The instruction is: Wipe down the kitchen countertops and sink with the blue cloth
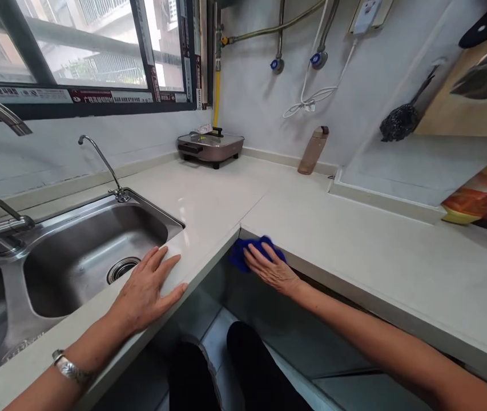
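Note:
My left hand [145,292] lies on the white countertop [215,197] beside the sink, fingers spread, the thumb near the front edge. It holds nothing, and a silver bracelet [69,366] circles its wrist. At the inner corner of the L-shaped counter, my right hand [274,273] presses a blue cloth [238,257] against the counter's front edge. Its fingers lie over the cloth and cover part of it. The cloth is bunched, with some of it showing above the fingers and to their left.
A double steel sink [84,245] with a tap [1,228] and a thin spout [100,160] is at the left. An electric pan [211,147] stands in the far corner. A brown bottle [313,151] leans against the wall; an orange-yellow container [483,191] stands at the right.

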{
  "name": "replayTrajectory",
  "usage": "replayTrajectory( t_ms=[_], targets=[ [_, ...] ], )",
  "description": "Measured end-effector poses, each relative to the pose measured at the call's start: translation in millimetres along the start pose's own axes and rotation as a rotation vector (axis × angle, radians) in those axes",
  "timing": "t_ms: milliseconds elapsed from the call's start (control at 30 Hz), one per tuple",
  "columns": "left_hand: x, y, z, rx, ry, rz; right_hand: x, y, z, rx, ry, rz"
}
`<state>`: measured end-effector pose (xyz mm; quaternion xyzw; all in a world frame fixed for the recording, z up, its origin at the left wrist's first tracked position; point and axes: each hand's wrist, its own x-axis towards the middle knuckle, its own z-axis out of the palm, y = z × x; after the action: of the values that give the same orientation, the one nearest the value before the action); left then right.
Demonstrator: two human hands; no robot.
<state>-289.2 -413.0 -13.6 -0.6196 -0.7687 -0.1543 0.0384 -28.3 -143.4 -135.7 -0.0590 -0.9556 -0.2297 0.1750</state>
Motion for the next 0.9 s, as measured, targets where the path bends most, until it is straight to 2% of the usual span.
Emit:
replayTrajectory(
  t_ms=[67,133,233,333,400,500,600,667,767,833,900],
  targets=[
    [0.1,0.1,-0.4,-0.003,-0.027,-0.009,-29.5,-0.2,22.3,0.035,-0.088,-0.031],
    [0.1,0.3,-0.6,-0.007,-0.036,-0.002,-51.6,-1.4,38.3,0.042,-0.119,0.028],
    [0.8,1.1,-0.7,-0.016,-0.052,-0.011,-77.0,-6.1,50.9,0.018,-0.113,0.121],
    [1.6,2.1,0.5,-0.016,-0.062,-0.028,-115.8,-16.1,60.2,0.001,-0.112,0.080],
    [1.3,2.5,2.6,-0.008,-0.051,-0.016,-158.8,-27.6,67.7,0.000,-0.108,0.027],
    [-0.1,2.3,6.3,-0.013,-0.041,-0.010,-243.4,-49.1,76.0,-0.016,-0.103,0.007],
    [-1.1,1.9,8.4,-0.035,-0.030,-0.009,-326.5,-65.8,73.1,-0.019,-0.072,0.017],
    [-1.0,2.3,9.0,-0.048,-0.017,-0.008,-366.5,-71.4,66.2,-0.011,-0.069,0.006],
    [0.4,4.0,9.9,-0.050,0.008,-0.006,-393.6,-72.6,60.7,-0.013,-0.087,0.002],
    [1.6,5.3,10.4,-0.036,0.021,-0.003,-391.1,-70.3,66.5,-0.021,-0.132,-0.022],
    [2.4,5.9,10.7,-0.022,0.021,0.002,-374.7,-67.3,79.7,-0.024,-0.208,-0.071]
  ],
)
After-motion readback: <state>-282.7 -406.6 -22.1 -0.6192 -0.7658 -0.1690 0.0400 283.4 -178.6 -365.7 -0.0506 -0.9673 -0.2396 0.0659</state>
